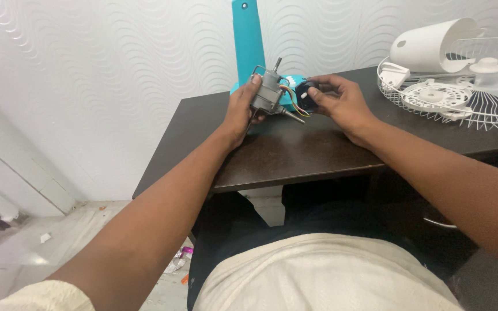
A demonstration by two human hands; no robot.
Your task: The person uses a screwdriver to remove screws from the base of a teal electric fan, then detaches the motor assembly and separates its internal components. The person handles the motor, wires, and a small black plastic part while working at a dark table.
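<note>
1. Two hands meet over one small fan motor (pixel 269 95), held above the far part of a dark brown table (pixel 295 152), toward 12 o'clock from the viewer.
2. Grey metal makes up the motor body, roughly cylindrical with a boxy bracket on top; a thin steel shaft sticks out at both ends, one tip up toward 1 o'clock, the other down toward 4 o'clock.
3. Yellow, blue and dark wires (pixel 293 99) run from the motor at 3 o'clock to a small black round part (pixel 306 95).
4. Left hand (pixel 242 109): fingers curled closed around the motor's body, thumb on its upper edge, gripping it firmly.
5. Right hand (pixel 341 101): fingertips pinched on the black part, thumb below, remaining fingers loosely bent.
6. Behind the motor at 12 o'clock stands a teal plastic fan blade (pixel 248 40), smooth and tall, leaning against the wall.
7. At 2 o'clock on the table lie a white wire fan guard (pixel 479 112) and, inside it, a white rounded plastic motor housing (pixel 427 46).
8. Table surface is matte, wood-toned, with a straight near edge.
9. White wall (pixel 87 75) carries an embossed wavy pattern; pale floor (pixel 41 253) at 8 o'clock shows scattered bits of litter.
</note>
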